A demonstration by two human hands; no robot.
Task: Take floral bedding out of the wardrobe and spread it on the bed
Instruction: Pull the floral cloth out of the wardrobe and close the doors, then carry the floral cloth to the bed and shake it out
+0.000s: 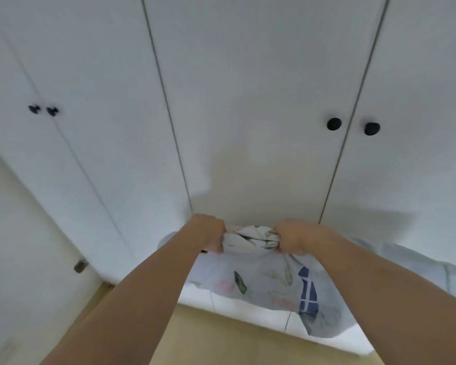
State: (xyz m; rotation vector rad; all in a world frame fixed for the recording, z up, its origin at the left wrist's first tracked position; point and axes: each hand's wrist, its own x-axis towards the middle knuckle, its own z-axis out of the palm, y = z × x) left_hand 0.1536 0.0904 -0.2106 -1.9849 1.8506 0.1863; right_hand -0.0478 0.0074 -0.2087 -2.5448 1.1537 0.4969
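Your left hand point(211, 234) and right hand point(292, 239) each have their fingers clenched around a bunched edge of the floral bedding point(250, 242), holding it up in front of the wardrobe point(248, 101). The rest of the cloth hangs below your hands, above the floor point(221, 335). All visible wardrobe doors appear closed. Judged from this, removal is complete. Remaining: carry the bedding to the bed, which is not in view, and spread it.

Floral bedding point(258, 270): white w/ leaf print, bunched, hanging before wardrobe point(248, 101).
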